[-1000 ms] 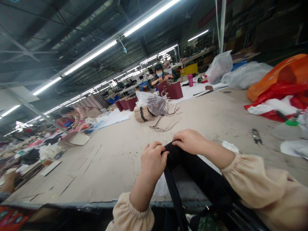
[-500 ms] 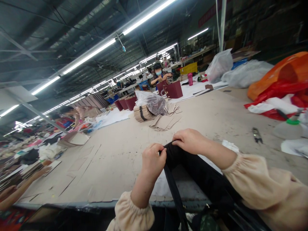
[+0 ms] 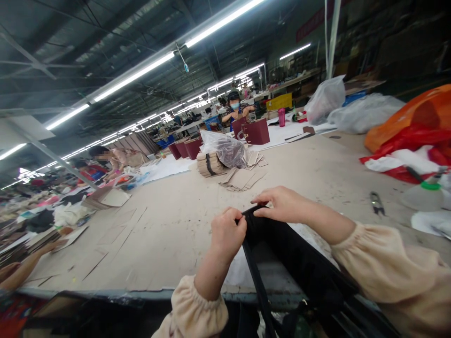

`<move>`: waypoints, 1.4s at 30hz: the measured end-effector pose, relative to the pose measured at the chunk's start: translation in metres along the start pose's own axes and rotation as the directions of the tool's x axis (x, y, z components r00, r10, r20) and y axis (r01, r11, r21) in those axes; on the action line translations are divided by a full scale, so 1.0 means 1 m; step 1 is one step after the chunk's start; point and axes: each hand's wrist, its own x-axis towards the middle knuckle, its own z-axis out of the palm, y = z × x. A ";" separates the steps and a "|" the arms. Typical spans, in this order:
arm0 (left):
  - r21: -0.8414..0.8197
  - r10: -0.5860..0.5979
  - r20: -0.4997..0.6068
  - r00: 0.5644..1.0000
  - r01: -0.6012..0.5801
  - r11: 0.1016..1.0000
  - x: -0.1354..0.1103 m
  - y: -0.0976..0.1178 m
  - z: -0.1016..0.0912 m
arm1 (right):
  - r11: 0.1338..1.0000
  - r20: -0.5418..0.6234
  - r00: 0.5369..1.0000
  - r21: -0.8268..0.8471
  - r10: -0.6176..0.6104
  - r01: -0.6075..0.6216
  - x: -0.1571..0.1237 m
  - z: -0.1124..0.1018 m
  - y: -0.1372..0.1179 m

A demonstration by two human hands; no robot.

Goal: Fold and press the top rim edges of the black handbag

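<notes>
A black bag (image 3: 296,253) extends from the table's front edge toward my lap, its opening facing up. My left hand (image 3: 228,231) pinches the rim at the bag's far corner between thumb and curled fingers. Just to the right, my right hand (image 3: 280,205) has its thumb on the inner side and its fingers over the same rim. A narrow black strip of the bag runs down from my left hand toward the bottom of the view. The bag's lower part is dark and partly hidden by my right sleeve.
Thread snips (image 3: 377,203) lie on the table (image 3: 169,234) at right, near a clear bottle with a green collar (image 3: 426,192). Beyond my hands are cardboard pieces (image 3: 243,178) and maroon bags (image 3: 255,131). A co-worker's arm (image 3: 31,263) reaches in at left.
My right hand's fingers have lifted and spread slightly at the rim. Both hands and the bag's corner have shifted slightly right in the view. The co-worker's hand at left moved slightly left.
</notes>
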 end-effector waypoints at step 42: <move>0.100 -0.194 0.171 0.966 0.179 0.979 0.007 -0.003 -0.006 | 0.991 0.011 0.997 -0.109 -0.074 0.074 0.012 0.012 -0.011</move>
